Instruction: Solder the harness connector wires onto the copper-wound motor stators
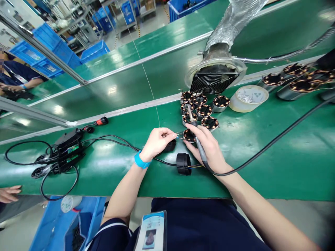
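Note:
My left hand, with a blue wrist strap, is closed in a pinch on thin wire ends beside a motor stator. A soldering iron lies in my right hand, its tip pointing away from me over the other stators. The right fingers also touch the side of the near stator. A black plastic ring with cable running through it sits just below the hands. Another black round part is partly hidden under my left hand.
Several copper-wound stators stand behind my hands, near a fume extractor and a white tub. Larger metal-cased stators are at the right. Cabled black units lie left. The iron's cord crosses the right side. Another person's hand rests at far left.

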A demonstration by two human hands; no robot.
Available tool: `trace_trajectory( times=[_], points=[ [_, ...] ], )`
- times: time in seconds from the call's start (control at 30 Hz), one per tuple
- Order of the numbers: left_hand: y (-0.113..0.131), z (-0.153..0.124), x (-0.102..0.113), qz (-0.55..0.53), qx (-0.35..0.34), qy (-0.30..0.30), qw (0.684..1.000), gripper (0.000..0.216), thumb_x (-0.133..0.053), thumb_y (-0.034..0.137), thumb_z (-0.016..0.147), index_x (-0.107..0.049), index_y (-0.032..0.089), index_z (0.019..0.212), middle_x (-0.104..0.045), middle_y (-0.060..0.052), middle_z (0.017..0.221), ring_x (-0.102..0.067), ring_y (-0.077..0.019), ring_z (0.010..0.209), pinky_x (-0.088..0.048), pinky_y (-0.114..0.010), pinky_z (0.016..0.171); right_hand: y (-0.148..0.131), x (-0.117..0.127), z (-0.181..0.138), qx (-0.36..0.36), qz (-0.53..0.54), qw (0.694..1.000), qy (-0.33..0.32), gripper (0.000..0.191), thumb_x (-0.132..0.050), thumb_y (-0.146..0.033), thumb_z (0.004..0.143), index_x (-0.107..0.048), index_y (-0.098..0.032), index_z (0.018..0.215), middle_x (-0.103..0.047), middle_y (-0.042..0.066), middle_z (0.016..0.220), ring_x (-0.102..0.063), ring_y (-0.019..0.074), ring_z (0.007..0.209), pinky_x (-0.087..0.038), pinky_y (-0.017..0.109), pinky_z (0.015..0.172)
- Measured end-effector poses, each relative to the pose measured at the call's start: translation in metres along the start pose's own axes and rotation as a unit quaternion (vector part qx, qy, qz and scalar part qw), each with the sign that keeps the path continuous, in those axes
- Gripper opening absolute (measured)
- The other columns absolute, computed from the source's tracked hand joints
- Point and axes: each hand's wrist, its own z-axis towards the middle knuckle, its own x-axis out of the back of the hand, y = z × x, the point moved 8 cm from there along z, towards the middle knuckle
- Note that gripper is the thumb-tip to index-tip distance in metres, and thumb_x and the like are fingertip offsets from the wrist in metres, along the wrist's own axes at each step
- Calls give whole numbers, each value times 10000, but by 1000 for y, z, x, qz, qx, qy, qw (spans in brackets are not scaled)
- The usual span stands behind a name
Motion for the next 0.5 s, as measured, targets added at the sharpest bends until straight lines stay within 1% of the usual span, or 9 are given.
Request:
trace_trajectory(
  times=[0.07, 0.13, 0.27, 0.3, 0.33, 0.4, 0.43, 0.47, 0.5],
  points=[
    [4, -1, 9, 66, -21, 8, 998, 293, -707, 410, 807, -718, 125, 740, -672, -26, 698, -533, -129, 660, -376, -260, 632, -2, 0, -2, 3, -3, 1000, 1, 569, -622, -203, 988, -433, -268, 1520, -577, 122, 1242, -610, 268, 1138, -555, 420, 969],
    [6, -1, 14, 103, -30, -3, 994, 294, -701, 412, 819, -735, 130, 741, -702, -36, 712, -561, -140, 671, -393, -265, 641, -2, 1, -5, -2, 3, 1000, 6, 572, -632, -214, 986, -430, -267, 1518, -575, 114, 1214, -616, 259, 1105, -561, 406, 945],
    [8, 2, 19, 120, -18, -61, 991, 302, -688, 417, 853, -768, 142, 756, -755, -57, 762, -637, -166, 726, -456, -271, 702, 2, 1, -10, -9, 20, 1000, 10, 584, -651, -225, 980, -432, -281, 1518, -570, 108, 1225, -635, 241, 1065, -572, 382, 920],
    [11, 4, 23, 120, -24, -57, 991, 295, -690, 413, 856, -772, 144, 766, -765, -63, 789, -652, -170, 751, -470, -271, 727, 2, 1, -11, -8, 22, 1000, 12, 582, -659, -229, 976, -440, -284, 1512, -570, 109, 1241, -641, 239, 1065, -574, 379, 921],
    [15, 7, 29, 117, -36, -41, 992, 290, -688, 409, 861, -772, 143, 784, -773, -69, 823, -660, -171, 772, -481, -270, 749, 3, 2, -11, -10, 25, 1000, 15, 583, -670, -236, 971, -447, -284, 1508, -571, 111, 1258, -644, 242, 1076, -577, 379, 927],
    [24, 13, 39, 113, -61, 4, 992, 304, -645, 410, 896, -762, 133, 852, -764, -75, 828, -647, -159, 745, -487, -268, 743, 5, 3, -12, -20, 32, 999, 20, 596, -690, -255, 959, -453, -281, 1505, -571, 118, 1295, -644, 257, 1124, -577, 391, 955],
    [29, 16, 41, 119, -72, 21, 990, 315, -598, 404, 927, -753, 130, 917, -742, -63, 776, -624, -148, 701, -480, -266, 722, 6, 4, -13, -26, 37, 999, 24, 601, -695, -262, 957, -452, -280, 1507, -570, 121, 1316, -638, 265, 1154, -574, 399, 975],
    [33, 19, 40, 132, -84, 24, 987, 322, -540, 379, 958, -738, 132, 1015, -706, -37, 711, -595, -139, 657, -467, -263, 703, 6, 4, -13, -30, 41, 998, 26, 604, -694, -263, 957, -450, -281, 1509, -569, 121, 1333, -631, 271, 1183, -570, 408, 996],
    [38, 22, 35, 151, -97, 12, 984, 333, -482, 332, 978, -709, 141, 1129, -660, -5, 651, -566, -133, 622, -452, -260, 689, 6, 5, -13, -32, 45, 998, 30, 603, -690, -258, 959, -448, -284, 1511, -571, 119, 1342, -627, 272, 1200, -566, 414, 1010]
  ],
)
